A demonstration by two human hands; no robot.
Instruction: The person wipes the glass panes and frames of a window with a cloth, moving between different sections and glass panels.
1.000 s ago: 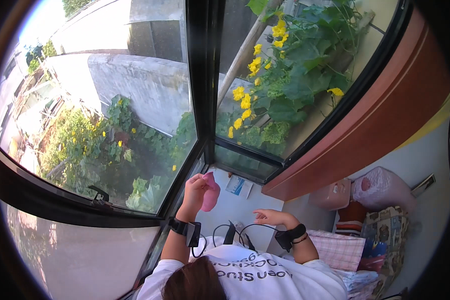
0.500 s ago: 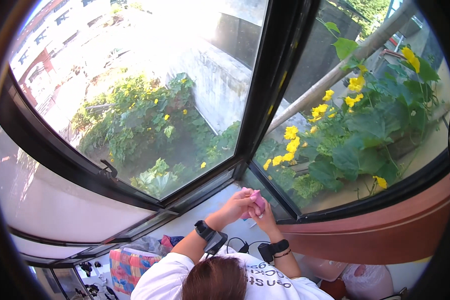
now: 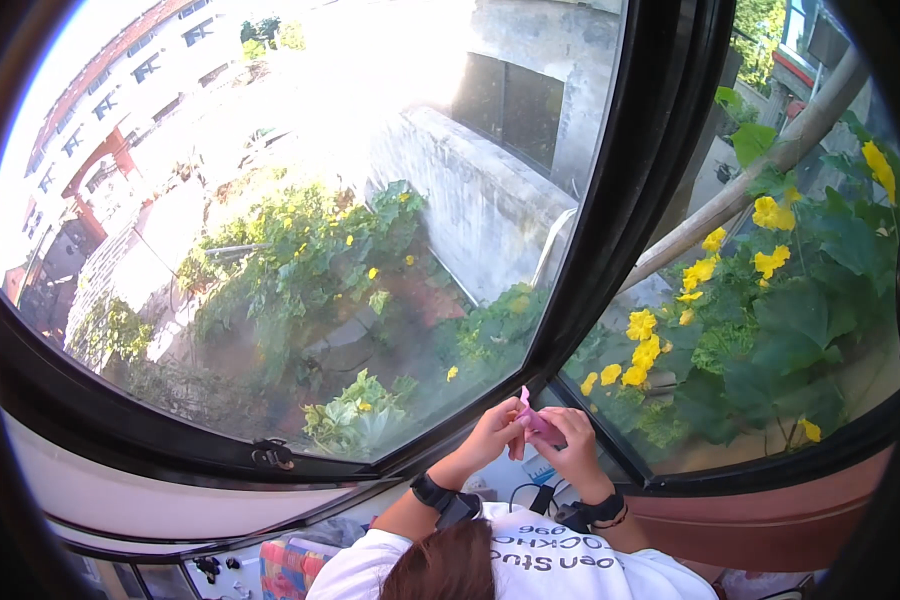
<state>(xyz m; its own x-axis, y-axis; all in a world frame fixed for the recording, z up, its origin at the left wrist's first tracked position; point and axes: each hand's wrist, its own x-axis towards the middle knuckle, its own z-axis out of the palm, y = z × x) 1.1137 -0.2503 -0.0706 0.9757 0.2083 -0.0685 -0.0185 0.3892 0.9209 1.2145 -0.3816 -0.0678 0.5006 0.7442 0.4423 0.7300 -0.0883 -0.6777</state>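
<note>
A soft pink piece (image 3: 544,430), cloth-like and thin, is held between the person's two hands, a little right of the middle and close to the corner where two window panes meet; one narrow tip of it stands up on the far side. The left hand (image 3: 495,437) pinches it from the left with bent fingers, and the right hand (image 3: 574,450) grips it from the right, fingers folded over its edge, so the hands are close together with the pink stuff between them; whether they touch each other I cannot tell. Just nearer than the hands, a blue-and-white sheet (image 3: 541,471) shows partly on a pale surface. Each wrist carries a black strapped device, the left one (image 3: 450,500) and the right one (image 3: 596,512), and dark cables (image 3: 522,490) run between the forearms. Nearest are brown hair (image 3: 438,566) and a white shirt (image 3: 580,572) with dark lettering. At the near left lies a colourful patchwork fabric (image 3: 286,566); at the near right curves a reddish-brown panel (image 3: 770,512). A black window frame (image 3: 625,225) slants up from the corner. Beyond the glass, yellow flowers (image 3: 643,325) and broad leaves (image 3: 798,318) fill the right, and a weathered grey wall (image 3: 495,190) stands farther off.
</note>
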